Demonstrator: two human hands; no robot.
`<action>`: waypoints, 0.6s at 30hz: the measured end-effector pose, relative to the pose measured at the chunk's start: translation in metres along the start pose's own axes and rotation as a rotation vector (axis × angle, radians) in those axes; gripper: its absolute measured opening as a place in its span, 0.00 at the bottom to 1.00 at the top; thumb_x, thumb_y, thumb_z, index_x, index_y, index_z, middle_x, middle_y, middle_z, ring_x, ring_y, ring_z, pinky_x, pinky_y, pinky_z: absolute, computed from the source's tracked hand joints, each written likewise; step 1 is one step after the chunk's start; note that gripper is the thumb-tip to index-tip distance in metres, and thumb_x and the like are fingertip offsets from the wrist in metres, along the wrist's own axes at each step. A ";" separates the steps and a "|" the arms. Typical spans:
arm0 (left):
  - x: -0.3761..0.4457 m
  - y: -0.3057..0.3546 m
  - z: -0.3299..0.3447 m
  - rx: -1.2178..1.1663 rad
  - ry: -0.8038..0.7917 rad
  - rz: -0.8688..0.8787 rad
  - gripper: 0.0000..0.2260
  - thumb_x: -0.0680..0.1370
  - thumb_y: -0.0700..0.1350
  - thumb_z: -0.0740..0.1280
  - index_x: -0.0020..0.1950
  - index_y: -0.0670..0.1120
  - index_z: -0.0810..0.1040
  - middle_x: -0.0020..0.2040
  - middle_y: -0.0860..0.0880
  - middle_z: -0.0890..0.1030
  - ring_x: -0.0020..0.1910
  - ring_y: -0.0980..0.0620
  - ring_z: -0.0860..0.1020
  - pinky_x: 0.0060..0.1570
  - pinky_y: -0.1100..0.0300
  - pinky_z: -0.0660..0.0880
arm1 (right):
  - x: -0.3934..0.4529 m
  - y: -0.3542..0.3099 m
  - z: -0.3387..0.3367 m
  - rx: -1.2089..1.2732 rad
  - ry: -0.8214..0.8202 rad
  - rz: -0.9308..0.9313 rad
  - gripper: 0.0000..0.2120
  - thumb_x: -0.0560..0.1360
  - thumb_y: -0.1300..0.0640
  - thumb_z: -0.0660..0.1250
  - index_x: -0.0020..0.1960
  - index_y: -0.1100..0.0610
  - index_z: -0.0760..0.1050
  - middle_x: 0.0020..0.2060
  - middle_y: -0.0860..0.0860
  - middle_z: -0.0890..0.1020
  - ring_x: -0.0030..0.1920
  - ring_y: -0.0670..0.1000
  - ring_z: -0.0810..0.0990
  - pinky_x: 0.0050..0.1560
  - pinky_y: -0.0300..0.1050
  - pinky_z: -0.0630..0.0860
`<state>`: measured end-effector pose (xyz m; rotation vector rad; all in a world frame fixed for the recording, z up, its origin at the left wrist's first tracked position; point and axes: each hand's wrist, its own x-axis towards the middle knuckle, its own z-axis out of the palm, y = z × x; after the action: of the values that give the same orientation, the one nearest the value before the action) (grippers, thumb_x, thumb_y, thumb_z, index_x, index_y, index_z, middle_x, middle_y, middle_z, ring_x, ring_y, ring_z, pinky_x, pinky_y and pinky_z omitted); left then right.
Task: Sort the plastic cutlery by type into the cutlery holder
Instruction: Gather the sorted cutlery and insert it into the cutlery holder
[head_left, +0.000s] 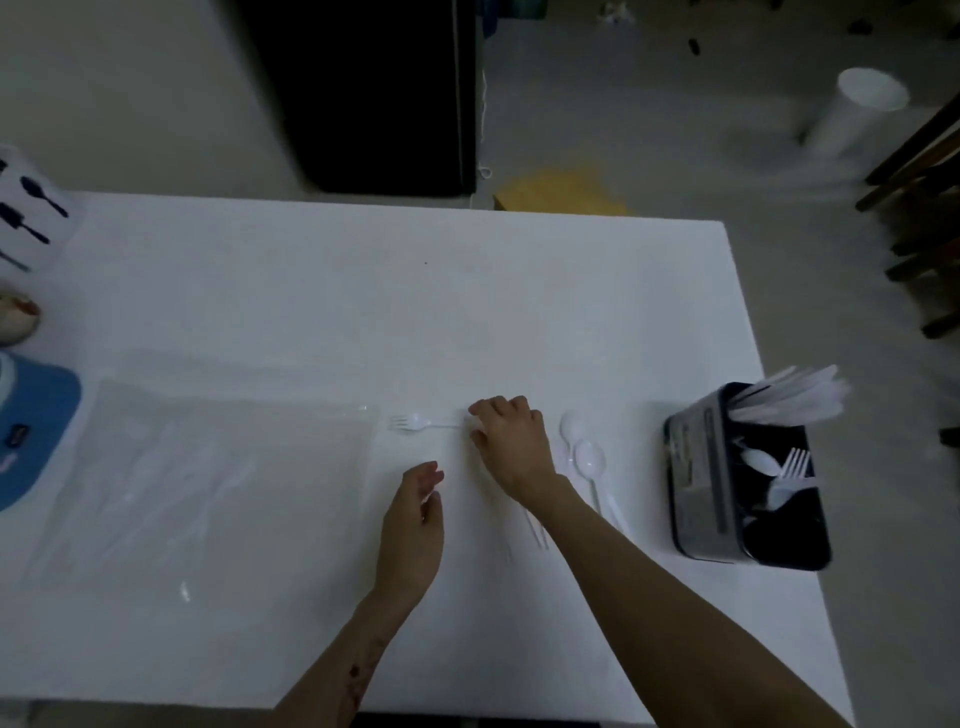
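- Pinching handle end of white fork (415, 422) with right hand (511, 447), fingers curled, mid-tabletop (311, 291).
- Left hand (415, 519) relaxed, holding nothing, at 7 o'clock of right.
- Two spoons (582, 447) lying at 3 o'clock of right hand.
- Cutlery holder (696, 483) farther at 3 o'clock, partly filled.

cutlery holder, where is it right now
In the head view the cutlery holder stands at the table's right edge, right of the two loose spoons and the right hand.
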<state>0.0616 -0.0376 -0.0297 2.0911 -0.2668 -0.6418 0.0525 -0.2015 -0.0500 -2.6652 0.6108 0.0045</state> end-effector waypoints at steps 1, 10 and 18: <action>0.001 -0.004 -0.004 0.003 -0.005 -0.001 0.14 0.81 0.38 0.58 0.66 0.48 0.71 0.61 0.52 0.79 0.60 0.56 0.76 0.59 0.64 0.71 | 0.007 -0.004 0.005 -0.040 -0.028 0.017 0.14 0.79 0.58 0.62 0.64 0.58 0.74 0.61 0.55 0.78 0.59 0.59 0.73 0.56 0.51 0.68; 0.010 -0.023 -0.022 -0.003 -0.028 0.017 0.13 0.81 0.38 0.58 0.63 0.48 0.72 0.58 0.52 0.80 0.55 0.57 0.78 0.51 0.71 0.71 | 0.031 -0.015 0.019 -0.196 -0.024 0.027 0.07 0.78 0.62 0.64 0.56 0.60 0.73 0.51 0.56 0.78 0.52 0.58 0.75 0.50 0.49 0.66; 0.007 -0.022 -0.011 0.111 0.019 0.131 0.17 0.80 0.34 0.57 0.67 0.45 0.70 0.65 0.50 0.72 0.67 0.53 0.69 0.68 0.61 0.65 | -0.064 -0.036 0.019 0.499 0.032 0.436 0.07 0.78 0.58 0.68 0.41 0.55 0.76 0.34 0.46 0.79 0.34 0.40 0.75 0.38 0.32 0.70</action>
<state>0.0722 -0.0203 -0.0449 2.1632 -0.4338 -0.5394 0.0111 -0.1374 -0.0476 -2.0198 1.0390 -0.0595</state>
